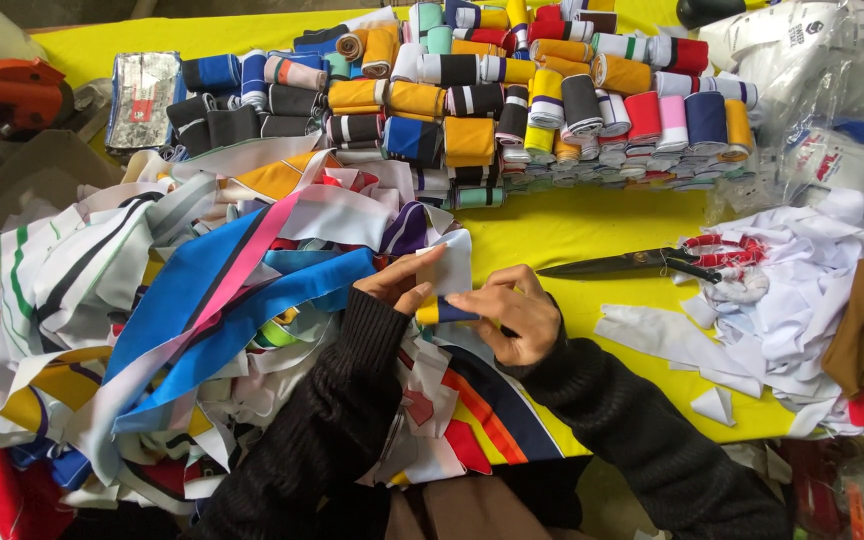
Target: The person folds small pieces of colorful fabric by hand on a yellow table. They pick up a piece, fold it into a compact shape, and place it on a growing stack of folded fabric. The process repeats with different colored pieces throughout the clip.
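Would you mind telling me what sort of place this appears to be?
Probably a garment or textile workshop: stacked rolls of fabric trim cover the yellow table, beside tailor's scissors and heaped fabric strips.

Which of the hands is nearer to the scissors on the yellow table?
Right. The right hand is just left of the scissors; the left hand lies farther left.

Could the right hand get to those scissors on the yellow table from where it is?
Probably yes. The scissors lie in the open on the yellow table, just beyond the right hand, with bare tabletop between. But that hand is pinching a small fabric roll together with the left hand.
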